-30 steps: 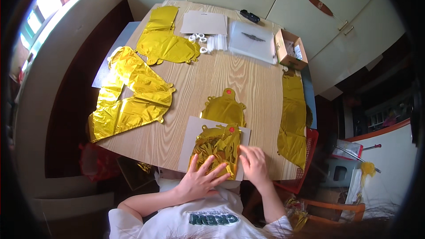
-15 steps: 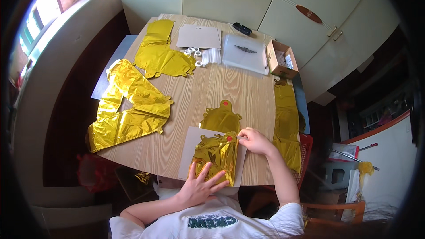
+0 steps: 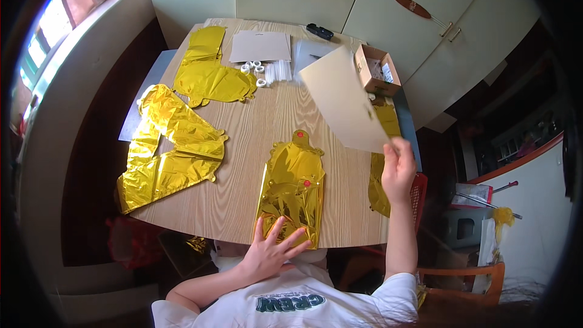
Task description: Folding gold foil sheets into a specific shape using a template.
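At the table's front edge lies a folded gold foil balloon (image 3: 296, 173), flat, with small tabs along its sides and two red dots on it. My left hand (image 3: 276, 246) rests on its near end, fingers spread and pressing down. My right hand (image 3: 399, 167) is raised over the right side of the table and grips a corner of a beige cardboard sheet (image 3: 340, 100). The sheet is tilted in the air and covers part of the clear plastic bags (image 3: 310, 51) and part of another gold foil balloon (image 3: 378, 176) at the right edge.
More flat gold foil balloons lie at the left, one crumpled (image 3: 176, 152), one smoother (image 3: 215, 82). At the back are cardboard sheets (image 3: 261, 45), white tape rolls (image 3: 261, 82), clear straws (image 3: 279, 71), a black object (image 3: 319, 31) and an open cardboard box (image 3: 388, 88). A red chair (image 3: 419, 197) stands at right.
My right hand has pulled the cardboard sheet out from the folded foil balloon and lifted it up to the right. My left hand stays spread on the balloon.
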The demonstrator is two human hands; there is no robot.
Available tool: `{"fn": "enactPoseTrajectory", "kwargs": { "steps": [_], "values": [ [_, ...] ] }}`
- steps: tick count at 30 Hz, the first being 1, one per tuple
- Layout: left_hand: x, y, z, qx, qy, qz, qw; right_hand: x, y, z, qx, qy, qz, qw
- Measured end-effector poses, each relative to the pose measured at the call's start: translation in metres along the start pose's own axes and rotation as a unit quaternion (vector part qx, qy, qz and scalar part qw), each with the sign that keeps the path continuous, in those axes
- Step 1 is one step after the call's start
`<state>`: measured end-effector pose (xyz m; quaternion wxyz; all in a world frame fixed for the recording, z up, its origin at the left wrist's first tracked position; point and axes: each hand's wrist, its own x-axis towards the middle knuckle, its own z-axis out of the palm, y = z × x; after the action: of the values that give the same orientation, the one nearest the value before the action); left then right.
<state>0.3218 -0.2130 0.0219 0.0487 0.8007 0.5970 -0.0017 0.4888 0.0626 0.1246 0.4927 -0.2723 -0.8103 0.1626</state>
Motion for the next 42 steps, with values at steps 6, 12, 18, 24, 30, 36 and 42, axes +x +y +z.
{"fn": "enactPoseTrajectory", "kwargs": {
  "steps": [6,12,18,24,30,36,42],
  "values": [
    [0.005,-0.003,0.0,-0.001,0.003,-0.003,1.0,-0.035,-0.012,-0.003,-0.023,-0.006,-0.054,0.998],
    [0.03,-0.015,-0.001,-0.022,0.022,-0.022,0.999,-0.054,0.011,-0.009,0.0,0.07,0.02,0.997],
    [0.051,-0.021,0.003,-0.044,0.053,-0.03,0.997,-0.068,0.02,-0.009,-0.081,0.073,-0.015,0.994],
    [0.051,-0.021,0.002,-0.044,0.052,-0.03,0.997,-0.073,0.044,0.003,-0.27,-0.049,-0.159,0.948],
    [0.051,-0.02,0.003,-0.041,0.062,-0.031,0.997,-0.089,0.085,0.015,-0.213,-0.237,0.017,0.948],
    [0.051,-0.02,0.004,-0.036,0.054,-0.036,0.997,-0.083,0.069,0.047,-0.173,-0.217,-0.039,0.96],
    [0.052,-0.019,0.002,-0.043,0.059,-0.036,0.997,-0.089,0.063,0.064,-0.098,-0.273,-0.096,0.952]
  ]
}}
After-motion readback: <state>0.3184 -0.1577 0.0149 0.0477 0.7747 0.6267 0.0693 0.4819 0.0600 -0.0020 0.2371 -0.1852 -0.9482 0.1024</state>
